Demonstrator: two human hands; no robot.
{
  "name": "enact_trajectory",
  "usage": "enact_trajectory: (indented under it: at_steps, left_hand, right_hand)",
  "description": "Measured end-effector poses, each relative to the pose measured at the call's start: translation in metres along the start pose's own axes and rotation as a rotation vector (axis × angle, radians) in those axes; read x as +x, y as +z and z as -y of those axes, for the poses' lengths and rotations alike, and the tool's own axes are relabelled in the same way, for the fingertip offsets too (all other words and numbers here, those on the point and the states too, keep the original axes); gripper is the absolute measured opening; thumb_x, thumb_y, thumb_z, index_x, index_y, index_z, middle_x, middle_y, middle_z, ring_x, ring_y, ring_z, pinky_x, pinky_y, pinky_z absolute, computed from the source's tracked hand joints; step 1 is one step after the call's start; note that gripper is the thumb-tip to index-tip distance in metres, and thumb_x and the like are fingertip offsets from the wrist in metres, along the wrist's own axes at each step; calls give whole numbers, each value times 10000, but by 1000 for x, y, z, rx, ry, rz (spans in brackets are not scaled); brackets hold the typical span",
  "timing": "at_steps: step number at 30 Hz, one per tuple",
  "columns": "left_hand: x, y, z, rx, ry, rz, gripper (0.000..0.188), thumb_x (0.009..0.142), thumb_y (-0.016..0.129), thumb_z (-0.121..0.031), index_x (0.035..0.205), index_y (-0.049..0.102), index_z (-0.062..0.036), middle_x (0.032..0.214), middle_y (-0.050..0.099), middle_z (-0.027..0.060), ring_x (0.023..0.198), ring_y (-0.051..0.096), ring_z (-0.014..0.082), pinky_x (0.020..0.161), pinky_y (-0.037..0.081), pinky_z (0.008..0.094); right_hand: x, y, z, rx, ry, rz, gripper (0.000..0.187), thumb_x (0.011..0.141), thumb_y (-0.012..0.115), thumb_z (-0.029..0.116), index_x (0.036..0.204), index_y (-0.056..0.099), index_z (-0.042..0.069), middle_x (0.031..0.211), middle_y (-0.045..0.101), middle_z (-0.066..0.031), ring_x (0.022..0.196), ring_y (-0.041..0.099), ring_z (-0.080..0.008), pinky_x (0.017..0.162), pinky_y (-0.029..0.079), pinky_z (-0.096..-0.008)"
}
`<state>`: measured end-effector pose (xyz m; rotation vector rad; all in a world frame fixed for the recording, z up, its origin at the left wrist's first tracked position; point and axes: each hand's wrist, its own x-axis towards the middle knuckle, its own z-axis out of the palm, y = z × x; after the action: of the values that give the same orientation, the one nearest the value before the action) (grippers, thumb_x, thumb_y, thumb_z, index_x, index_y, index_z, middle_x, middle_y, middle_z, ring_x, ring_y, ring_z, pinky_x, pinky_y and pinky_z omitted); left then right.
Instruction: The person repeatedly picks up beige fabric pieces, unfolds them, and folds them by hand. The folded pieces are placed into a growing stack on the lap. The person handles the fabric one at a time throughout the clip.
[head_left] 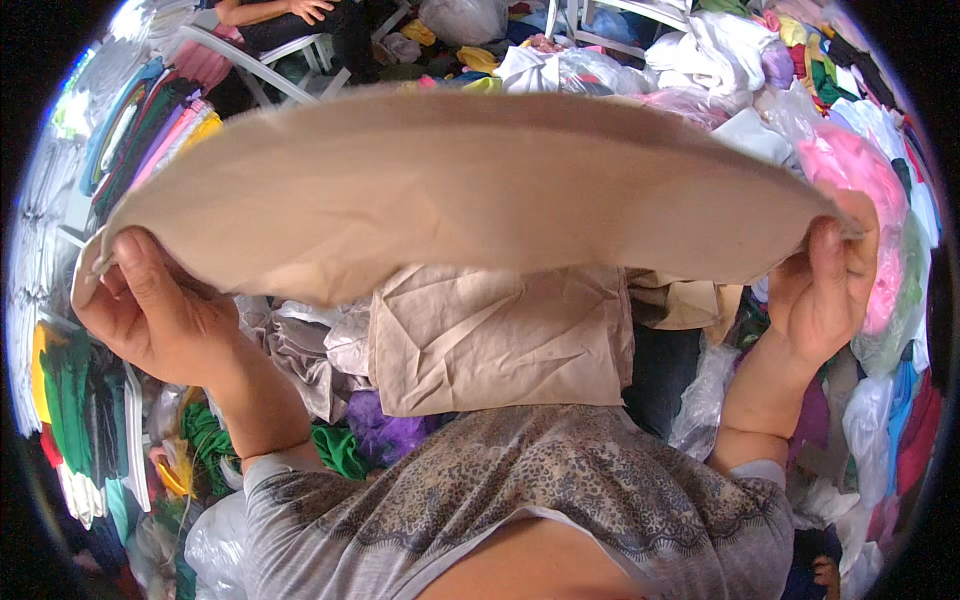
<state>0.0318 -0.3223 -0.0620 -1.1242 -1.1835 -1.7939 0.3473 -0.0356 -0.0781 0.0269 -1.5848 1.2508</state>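
Observation:
A wide piece of tan fabric is stretched out in front of me, held up at its two ends. My left hand pinches its left end, thumb on top and fingers curled beneath. At the opposite end my right hand grips the cloth with the thumb pressed against the fingers. Below the raised piece, a stack of folded tan cloth with creases lies before my body. The raised fabric hides part of that stack's far side.
Piles of folded coloured fabric stand at the left. Pink cloth in clear plastic lies at the right. White cloth is heaped behind, near white chairs. Another person's hand shows at the top left. Purple cloth lies near my left forearm.

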Motion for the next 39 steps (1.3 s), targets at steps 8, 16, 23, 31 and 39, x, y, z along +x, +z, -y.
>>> enact_trajectory:
  at_steps: [8,16,23,31,39]
  left_hand:
    - [-10,22,61,299,-248,204,129,947,723,-181,927,667,-66,778,603,-40,697,493,31,633,392,191]
    - [-114,22,175,580,-593,519,285,885,761,-307,958,697,-40,716,639,69,659,581,158,627,464,316]
    - [-171,15,207,762,-733,811,315,891,705,-347,1043,723,-71,927,726,159,852,695,321,767,526,410]
    - [-185,80,100,477,-160,1105,554,877,747,-312,1378,565,-160,1439,521,171,1349,478,358,1145,315,563]
    - [-250,95,47,448,-104,1524,769,893,544,-671,1530,402,-264,1592,339,133,1489,281,316,1176,90,652]
  right_hand:
    - [36,14,-72,-106,151,-106,200,938,709,142,1099,670,29,964,685,-10,855,594,-67,784,465,-218]
    - [-10,0,-231,-134,488,-37,99,922,711,131,947,677,41,842,643,49,735,527,-44,678,437,-225]
    - [-47,-2,-314,-157,736,-6,132,915,714,129,966,690,11,812,662,-5,704,560,-68,638,454,-249]
    - [-59,-16,-355,-470,692,114,313,901,742,303,956,697,-1,857,713,-62,766,621,-132,715,496,-316]
    - [-89,-51,-385,-683,854,7,313,861,761,320,965,701,31,875,722,-116,779,685,-230,712,533,-358]
